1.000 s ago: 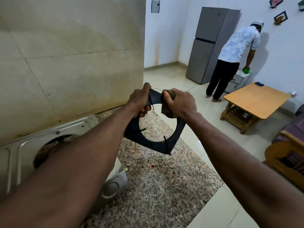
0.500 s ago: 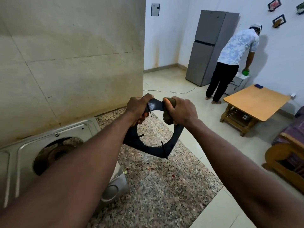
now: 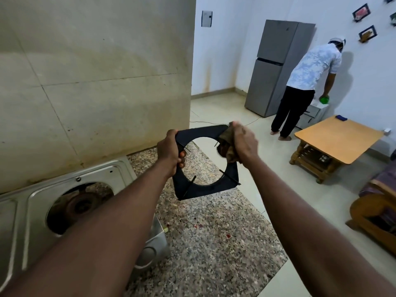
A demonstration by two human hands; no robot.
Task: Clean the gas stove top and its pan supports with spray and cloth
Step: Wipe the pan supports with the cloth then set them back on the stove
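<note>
Two grips: left hand (image 3: pixel 170 154) clutches pan support (image 3: pixel 206 189), right hand (image 3: pixel 244 144) clamps cloth (image 3: pixel 225 145) onto it.

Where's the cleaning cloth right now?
In the head view, the brown cloth is bunched in the right hand, against the upper right corner of the pan support, which the left hand holds above the granite counter.

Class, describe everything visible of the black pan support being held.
The pan support is a flat, square, black frame, metal-looking, with a round opening and thin prongs pointing inward. It is held tilted above the granite counter. The left hand grips one corner; the right hand presses a brown cloth against another.
</note>
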